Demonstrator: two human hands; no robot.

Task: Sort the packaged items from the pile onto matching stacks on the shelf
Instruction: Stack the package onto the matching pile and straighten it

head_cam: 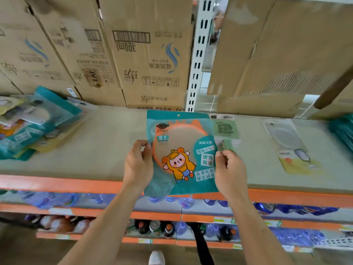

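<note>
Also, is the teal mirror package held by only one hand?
No, left hand and right hand each pinch one side of the package.

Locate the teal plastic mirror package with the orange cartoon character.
Head view, centre: the teal plastic mirror package is held over the beige shelf board, left hand pinching its left edge, right hand its right, with a small green packet just behind.

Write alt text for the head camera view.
The left hand and right hand hold a teal plastic mirror packet by its side edges above a beige shelf board. A pile of mixed packets lies far left; brown cardboard boxes stand behind.
</note>
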